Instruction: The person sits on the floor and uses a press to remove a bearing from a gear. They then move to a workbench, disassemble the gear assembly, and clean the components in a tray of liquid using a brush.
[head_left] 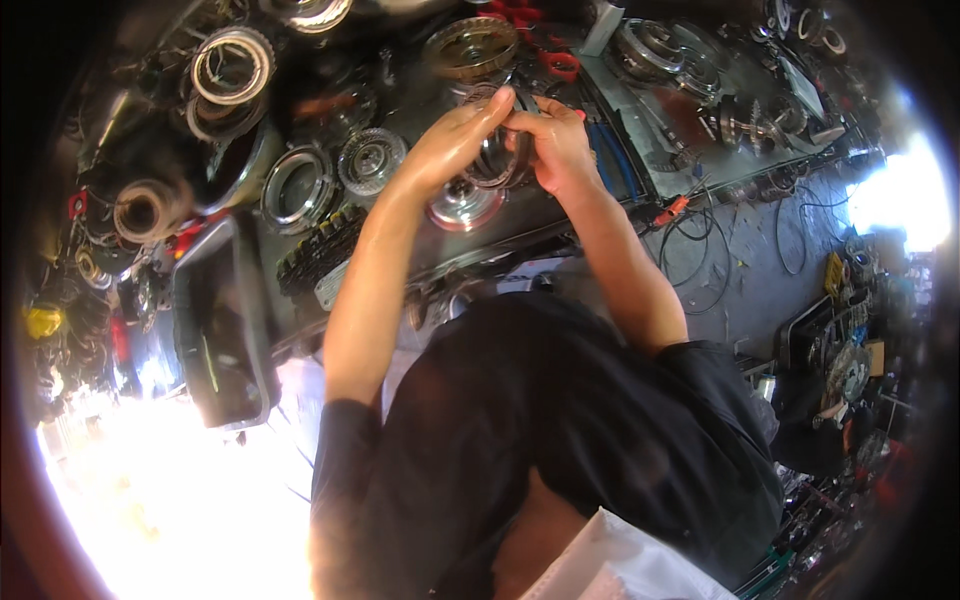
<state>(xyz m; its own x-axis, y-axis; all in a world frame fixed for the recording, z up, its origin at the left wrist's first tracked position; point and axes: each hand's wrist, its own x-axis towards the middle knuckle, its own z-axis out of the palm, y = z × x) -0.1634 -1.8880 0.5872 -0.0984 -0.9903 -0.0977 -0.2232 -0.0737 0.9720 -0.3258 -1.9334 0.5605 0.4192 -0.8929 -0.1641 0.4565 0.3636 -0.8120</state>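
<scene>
Over the workbench, both my hands are closed on a thin, dark metal ring [518,160], held tilted up on edge. My left hand [462,135] grips its left side, thumb near the top. On the opposite side my right hand [562,148] has its fingers curled round the ring, partly hidden behind it. Just below the ring sits a shiny round metal part [465,205] with a reddish rim. A toothed metal disc [372,162] lies left of my left wrist, beside a thick metal ring [298,190]. Beyond my hands stands a brass-coloured toothed drum [470,50].
A black tray [268,345] juts out at the bench's left front. Blue-handled tools [612,155] lie right of my right hand. Round metal parts [655,50] and a shaft [750,125] sit farther right. A dark cable [690,265] loops below the bench edge.
</scene>
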